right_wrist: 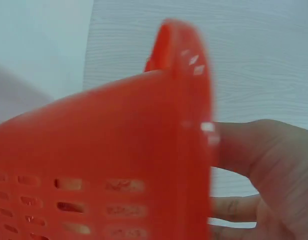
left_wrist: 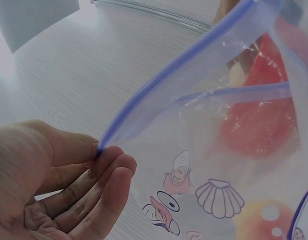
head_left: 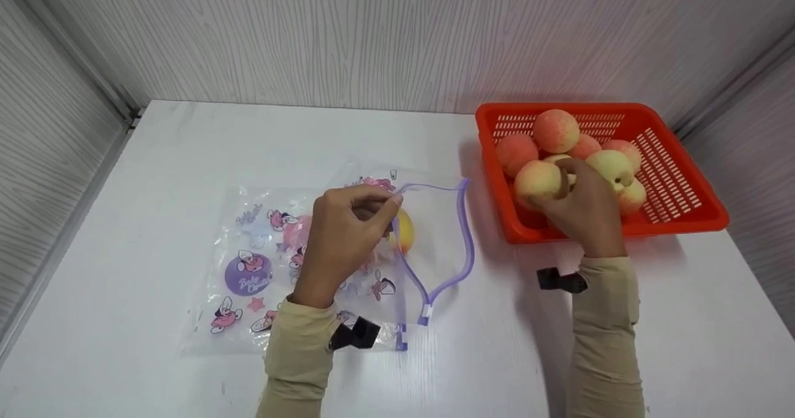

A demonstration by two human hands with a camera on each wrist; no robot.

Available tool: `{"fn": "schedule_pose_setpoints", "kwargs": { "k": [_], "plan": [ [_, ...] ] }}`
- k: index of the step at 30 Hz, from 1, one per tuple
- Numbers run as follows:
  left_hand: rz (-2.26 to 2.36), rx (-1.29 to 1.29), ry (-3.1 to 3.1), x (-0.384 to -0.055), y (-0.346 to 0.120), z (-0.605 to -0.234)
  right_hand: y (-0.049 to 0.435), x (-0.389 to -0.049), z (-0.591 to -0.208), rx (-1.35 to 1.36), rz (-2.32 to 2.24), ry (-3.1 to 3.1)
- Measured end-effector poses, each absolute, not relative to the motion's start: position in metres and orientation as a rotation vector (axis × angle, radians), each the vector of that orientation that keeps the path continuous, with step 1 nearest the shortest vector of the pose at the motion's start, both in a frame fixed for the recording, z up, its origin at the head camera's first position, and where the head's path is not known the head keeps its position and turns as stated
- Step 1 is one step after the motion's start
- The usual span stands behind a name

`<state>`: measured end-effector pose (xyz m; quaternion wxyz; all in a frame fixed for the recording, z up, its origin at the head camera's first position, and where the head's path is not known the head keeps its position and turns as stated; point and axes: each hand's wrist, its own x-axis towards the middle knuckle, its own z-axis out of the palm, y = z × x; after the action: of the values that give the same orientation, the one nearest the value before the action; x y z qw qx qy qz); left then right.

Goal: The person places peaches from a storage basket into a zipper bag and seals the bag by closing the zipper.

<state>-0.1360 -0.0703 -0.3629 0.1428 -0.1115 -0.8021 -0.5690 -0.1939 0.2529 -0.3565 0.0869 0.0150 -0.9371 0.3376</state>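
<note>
My left hand pinches the purple edge of a clear printed zip bag between thumb and fingertips. The bag's mouth gapes toward the right, and one yellow-orange peach shows inside. In the left wrist view, the pinched purple zip strip runs up from the thumb. Over at the red basket, my right hand reaches in and grips a pale peach near the basket's left side. The basket wall hides the right fingertips in the right wrist view.
Several more peaches sit in the basket around the right hand. Another printed zip bag lies flat on the white table, partly under the held bag. A grained white panel stands behind the table.
</note>
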Motion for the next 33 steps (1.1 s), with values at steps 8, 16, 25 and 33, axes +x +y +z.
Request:
{"fn": "schedule_pose_setpoints", "kwargs": {
  "k": [8,16,25,33],
  "plan": [
    [-1.717,-0.303,-2.278,-0.137,-0.071,-0.36,0.243,-0.178,-0.341,0.052,1.337,-2.445],
    [-1.746,-0.314,-2.274,-0.136,-0.068,-0.362,0.218,-0.153,-0.339,0.116,1.926,-2.14],
    [-1.796,-0.331,-2.226,-0.138,-0.063,-0.36,0.198,-0.137,-0.326,0.297,2.055,-2.097],
    [-1.844,-0.3,-2.224,-0.135,-0.064,-0.359,0.192,-0.132,-0.327,0.435,1.927,-2.291]
  ]
}}
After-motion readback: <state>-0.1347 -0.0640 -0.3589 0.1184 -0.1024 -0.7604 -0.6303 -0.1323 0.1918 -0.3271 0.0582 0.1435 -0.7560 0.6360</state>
